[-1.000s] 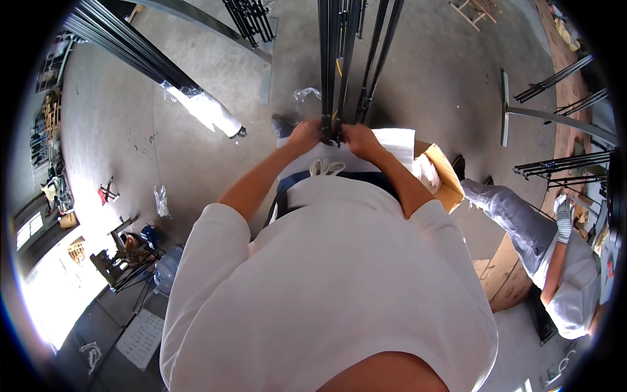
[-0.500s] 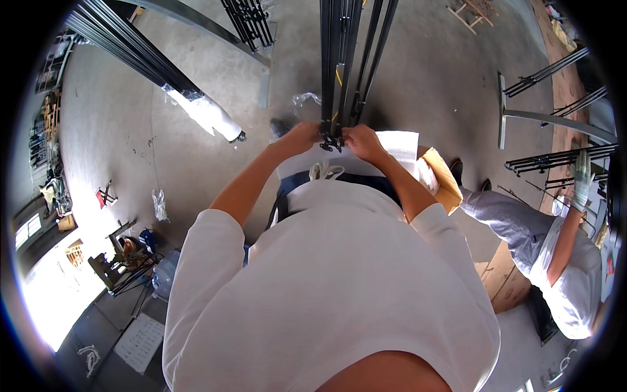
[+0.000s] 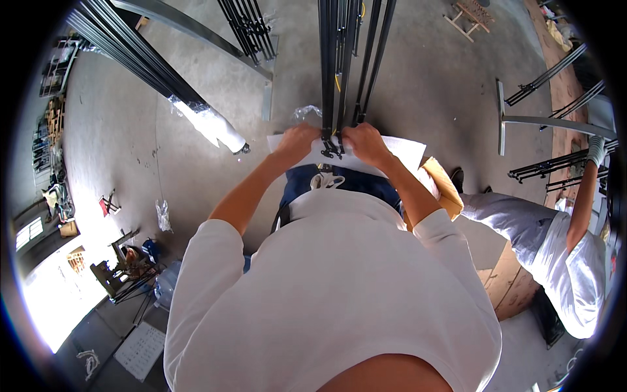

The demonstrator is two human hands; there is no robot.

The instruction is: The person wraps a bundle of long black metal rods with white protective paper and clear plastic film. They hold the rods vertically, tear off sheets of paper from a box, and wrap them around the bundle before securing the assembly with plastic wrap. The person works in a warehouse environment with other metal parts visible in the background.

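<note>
A bundle of long black rods (image 3: 326, 72) comes down from the top toward my lap, with small dark fittings at its near end. My left hand (image 3: 300, 144) is closed at the left side of that end. On the other side, my right hand (image 3: 367, 145) curls its fingers and thumb against the rods. A white sheet (image 3: 406, 151) lies across my lap under the rod ends and shows beyond both hands. How far the fingers reach beneath the rods is hidden.
An open cardboard box (image 3: 444, 189) stands by my right side. Another rod bundle (image 3: 144, 65), its end in white wrapping, slants in at left. Metal racks (image 3: 501, 117) hold more rods at right, where a person (image 3: 555, 235) works. Clear plastic film (image 3: 305, 113) lies on the floor.
The white sheet now shows left of my left hand too, and its right part has shifted. Both hands stay at the rod ends. The person at right has moved their arm.
</note>
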